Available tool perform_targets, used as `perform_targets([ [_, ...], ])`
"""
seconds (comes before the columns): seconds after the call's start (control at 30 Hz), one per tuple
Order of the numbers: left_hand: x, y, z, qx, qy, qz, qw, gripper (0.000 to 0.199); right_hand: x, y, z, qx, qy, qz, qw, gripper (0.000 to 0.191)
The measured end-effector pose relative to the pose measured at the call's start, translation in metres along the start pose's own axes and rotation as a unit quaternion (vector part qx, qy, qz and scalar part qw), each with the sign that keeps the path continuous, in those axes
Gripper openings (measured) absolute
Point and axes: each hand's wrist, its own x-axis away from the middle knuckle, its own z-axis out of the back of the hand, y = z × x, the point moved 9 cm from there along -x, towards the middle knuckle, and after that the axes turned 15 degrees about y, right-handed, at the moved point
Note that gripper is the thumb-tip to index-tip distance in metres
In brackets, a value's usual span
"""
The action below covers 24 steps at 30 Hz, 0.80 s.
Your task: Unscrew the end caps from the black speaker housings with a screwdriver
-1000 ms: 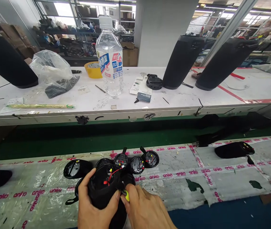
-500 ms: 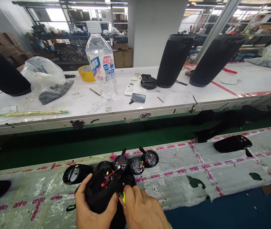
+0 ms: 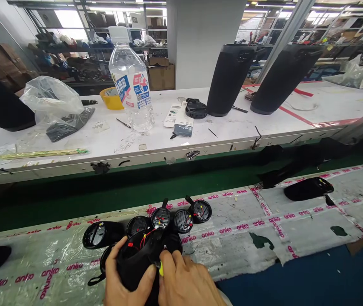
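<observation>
My left hand (image 3: pixel 122 289) is wrapped around a black cloth-covered speaker (image 3: pixel 135 265), its open end tilted up with red and yellow wires showing inside. My right hand (image 3: pixel 189 280) is closed at the speaker's right side, pinching a small yellow-green tool (image 3: pixel 161 268); most of it is hidden, so its kind cannot be told. Just beyond my hands, several more black speakers stand together, among them one with a strap loop (image 3: pixel 201 211) and one with red wires (image 3: pixel 183 221). Another speaker (image 3: pixel 103 234) lies on its side to the left.
A taped plastic-covered bench (image 3: pixel 229 242) runs under my hands, with a black speaker (image 3: pixel 307 189) lying far right. The white shelf (image 3: pixel 155 144) behind bears a water bottle (image 3: pixel 132 85), yellow tape roll (image 3: pixel 111 98), plastic bag (image 3: pixel 53 100), cards (image 3: pixel 183 129) and a leaning speaker (image 3: pixel 230 80).
The held speaker has turned and tipped a little, so less of its inside shows. My right hand has shifted slightly left and down with the yellow-green tool. The view has moved slightly.
</observation>
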Motion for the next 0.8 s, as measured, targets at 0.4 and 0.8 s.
perform_targets([
  [0.4,0.003,-0.006,0.005,-0.035,0.012,-0.001,0.999,0.069,0.009,-0.004,0.006,0.004,0.018,0.036,0.999,0.023],
  [0.8,-0.005,-0.007,0.003,-0.014,-0.016,0.014,1.000,0.071,0.012,-0.012,-0.025,-0.003,-0.008,0.037,0.999,0.031],
])
